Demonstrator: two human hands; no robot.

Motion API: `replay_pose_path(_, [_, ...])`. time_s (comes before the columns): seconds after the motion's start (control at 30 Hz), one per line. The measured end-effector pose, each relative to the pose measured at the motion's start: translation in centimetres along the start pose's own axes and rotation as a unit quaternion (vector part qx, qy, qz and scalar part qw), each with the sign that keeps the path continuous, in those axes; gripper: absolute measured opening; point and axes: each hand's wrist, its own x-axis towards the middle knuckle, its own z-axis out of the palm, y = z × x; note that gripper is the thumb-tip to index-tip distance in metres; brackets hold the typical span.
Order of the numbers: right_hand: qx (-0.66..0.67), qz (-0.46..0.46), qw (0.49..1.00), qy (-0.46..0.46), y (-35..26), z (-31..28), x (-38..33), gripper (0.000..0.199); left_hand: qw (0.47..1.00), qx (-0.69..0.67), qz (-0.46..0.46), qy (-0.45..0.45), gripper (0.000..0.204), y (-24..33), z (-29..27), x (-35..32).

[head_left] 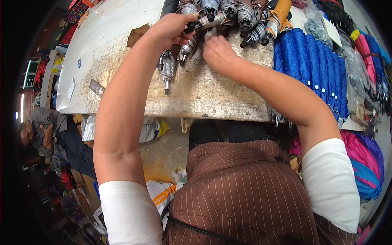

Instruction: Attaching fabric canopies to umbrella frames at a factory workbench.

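Several folded umbrellas with silvery grey undersides and black ends lie in a pile at the far side of the worktable [196, 98]. My left hand [175, 30] pinches the black end of one umbrella [210, 19], thumb above and fingers curled below. Just to its right, my right hand [220, 53] is closed over the table. A small whitish bit shows by its fingertips, too small to name. Below my left hand, another umbrella [168, 73] points its metal shaft toward me. An orange umbrella [279, 18] lies at the pile's right end.
A row of blue folded umbrellas [312, 61] stands along the table's right side, with clear plastic wrap [351, 69] beyond. A flat metal strip [96, 87] lies on the left. Bags [159, 192] sit under the table. Another person [61, 130] is at far left.
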Motion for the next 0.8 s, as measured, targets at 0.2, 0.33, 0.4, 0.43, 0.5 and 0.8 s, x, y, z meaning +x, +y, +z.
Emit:
replay_pose_path(0.2, [0.177,0.092,0.980,-0.005,-2.3,1.1,1.7,0.028,0.999,-0.036,-0.007,-0.013,0.028,-2.6,0.6,0.0])
replay_pose_path(0.33, [0.243,0.199,0.949,-0.018,-0.6,3.8,3.7,0.034,0.998,-0.037,-0.037,-0.031,0.024,-2.7,2.3,-1.3])
replay_pose_path(0.4, [0.258,0.230,0.938,-0.019,-0.8,5.1,4.4,0.036,0.997,-0.067,-0.034,-0.023,0.023,-2.1,1.9,-1.4])
replay_pose_path(0.43, [0.251,0.254,0.934,-0.015,-0.1,5.7,5.0,0.037,0.995,-0.094,-0.036,-0.019,0.022,-1.5,1.8,-1.3])
replay_pose_path(0.5, [0.291,0.298,0.909,-0.009,0.9,6.5,6.4,0.038,0.991,-0.126,-0.050,-0.015,0.021,-0.8,1.3,-1.1])
replay_pose_path(0.8, [0.216,0.299,0.928,0.048,0.0,8.0,5.5,0.032,0.986,-0.160,0.036,0.008,0.021,1.6,0.6,-0.5])
